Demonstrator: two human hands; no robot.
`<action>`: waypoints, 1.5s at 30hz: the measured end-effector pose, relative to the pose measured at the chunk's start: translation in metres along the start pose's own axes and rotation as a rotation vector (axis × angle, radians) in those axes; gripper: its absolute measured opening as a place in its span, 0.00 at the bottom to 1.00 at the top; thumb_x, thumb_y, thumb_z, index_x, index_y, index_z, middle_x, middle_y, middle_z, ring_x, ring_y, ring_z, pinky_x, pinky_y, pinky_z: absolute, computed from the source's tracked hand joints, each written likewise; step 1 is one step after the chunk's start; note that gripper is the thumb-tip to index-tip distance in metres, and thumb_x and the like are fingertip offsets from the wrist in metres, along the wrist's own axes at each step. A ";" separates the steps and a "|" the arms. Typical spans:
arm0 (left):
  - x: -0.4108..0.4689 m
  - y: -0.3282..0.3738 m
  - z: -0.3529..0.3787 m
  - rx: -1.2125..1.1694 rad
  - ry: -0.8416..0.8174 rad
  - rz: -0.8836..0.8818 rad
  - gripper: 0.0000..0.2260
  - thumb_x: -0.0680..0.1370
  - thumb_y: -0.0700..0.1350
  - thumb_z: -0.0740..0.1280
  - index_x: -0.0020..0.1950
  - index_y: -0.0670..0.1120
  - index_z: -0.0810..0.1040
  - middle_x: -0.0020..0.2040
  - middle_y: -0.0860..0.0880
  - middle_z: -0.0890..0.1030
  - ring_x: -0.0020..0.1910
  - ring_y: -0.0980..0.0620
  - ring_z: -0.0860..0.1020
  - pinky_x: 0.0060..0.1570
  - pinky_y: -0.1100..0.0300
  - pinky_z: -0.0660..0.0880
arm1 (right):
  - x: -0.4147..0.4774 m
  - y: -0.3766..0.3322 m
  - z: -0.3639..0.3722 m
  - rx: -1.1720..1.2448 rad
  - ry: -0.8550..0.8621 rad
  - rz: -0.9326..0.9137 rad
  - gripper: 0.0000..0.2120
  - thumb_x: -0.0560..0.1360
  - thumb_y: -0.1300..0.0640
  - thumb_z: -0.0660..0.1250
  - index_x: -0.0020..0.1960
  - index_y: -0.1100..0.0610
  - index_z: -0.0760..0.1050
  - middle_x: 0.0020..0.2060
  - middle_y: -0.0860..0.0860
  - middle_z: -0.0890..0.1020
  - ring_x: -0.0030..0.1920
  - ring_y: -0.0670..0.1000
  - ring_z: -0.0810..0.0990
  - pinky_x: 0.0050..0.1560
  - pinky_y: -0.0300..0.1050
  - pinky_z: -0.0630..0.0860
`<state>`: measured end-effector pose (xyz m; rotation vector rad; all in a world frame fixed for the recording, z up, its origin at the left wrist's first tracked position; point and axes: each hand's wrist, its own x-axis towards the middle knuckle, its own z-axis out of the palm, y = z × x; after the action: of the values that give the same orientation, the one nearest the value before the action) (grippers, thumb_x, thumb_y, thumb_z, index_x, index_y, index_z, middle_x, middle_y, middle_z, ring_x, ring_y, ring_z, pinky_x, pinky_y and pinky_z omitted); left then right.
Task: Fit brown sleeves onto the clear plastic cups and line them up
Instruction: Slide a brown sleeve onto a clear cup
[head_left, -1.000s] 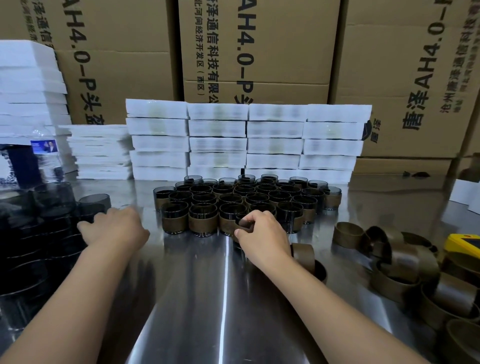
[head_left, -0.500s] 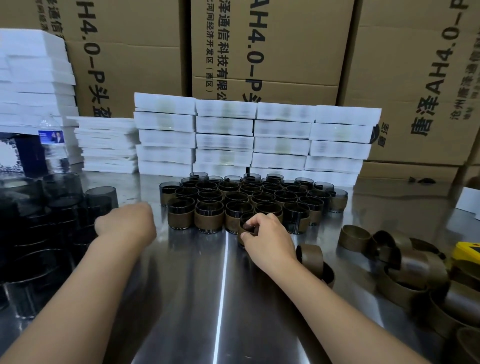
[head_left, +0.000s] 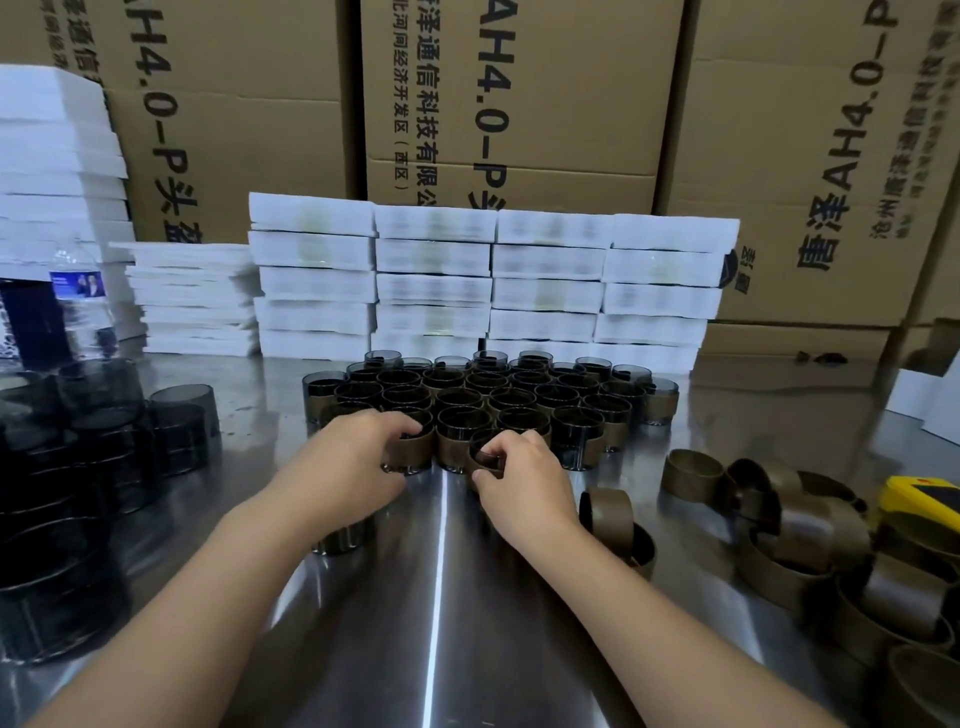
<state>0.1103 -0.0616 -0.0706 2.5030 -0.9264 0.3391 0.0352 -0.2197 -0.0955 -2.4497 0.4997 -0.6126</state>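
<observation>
Progress at the front row (head_left: 576, 436): left hand (head_left: 358, 457) has come across to grip a sleeved cup (head_left: 415, 449); right hand (head_left: 524, 480) pinches the newest cup (head_left: 485, 458) into line.

Left hand (head_left: 358, 460) grips a sleeved cup (head_left: 415, 452); right hand (head_left: 527, 480) pinches a second cup (head_left: 485, 460), front row, table (head_left: 441, 623) centre.

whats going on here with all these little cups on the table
A person is working at the front of a block of sleeved cups on a steel table. The left hand grips a sleeved front-row cup, and the right hand pinches the rim of a second cup beside it. Loose brown sleeves lie to the right; bare cups are stacked on the left.
</observation>
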 end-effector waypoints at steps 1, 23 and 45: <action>0.000 0.004 0.002 -0.041 -0.026 0.068 0.23 0.73 0.42 0.71 0.67 0.56 0.74 0.49 0.58 0.74 0.45 0.61 0.73 0.42 0.74 0.66 | -0.001 0.001 -0.001 0.012 0.004 0.000 0.09 0.77 0.55 0.64 0.57 0.50 0.74 0.59 0.48 0.71 0.57 0.52 0.74 0.55 0.48 0.74; -0.003 0.009 0.010 -0.024 -0.151 0.276 0.25 0.70 0.48 0.74 0.65 0.63 0.74 0.59 0.66 0.72 0.63 0.61 0.68 0.64 0.65 0.63 | -0.013 -0.023 -0.048 -0.603 -0.023 -0.116 0.21 0.75 0.48 0.63 0.65 0.56 0.68 0.62 0.54 0.72 0.63 0.57 0.70 0.55 0.51 0.68; 0.001 0.021 0.005 -0.799 0.047 -0.295 0.05 0.78 0.53 0.67 0.48 0.53 0.80 0.44 0.49 0.83 0.39 0.52 0.83 0.38 0.59 0.79 | -0.002 -0.004 -0.060 -0.567 -0.326 0.077 0.12 0.74 0.46 0.66 0.44 0.55 0.72 0.56 0.55 0.76 0.43 0.54 0.71 0.42 0.44 0.70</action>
<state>0.0971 -0.0787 -0.0680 1.8323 -0.5098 -0.0693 0.0030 -0.2414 -0.0496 -2.9622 0.6996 -0.0230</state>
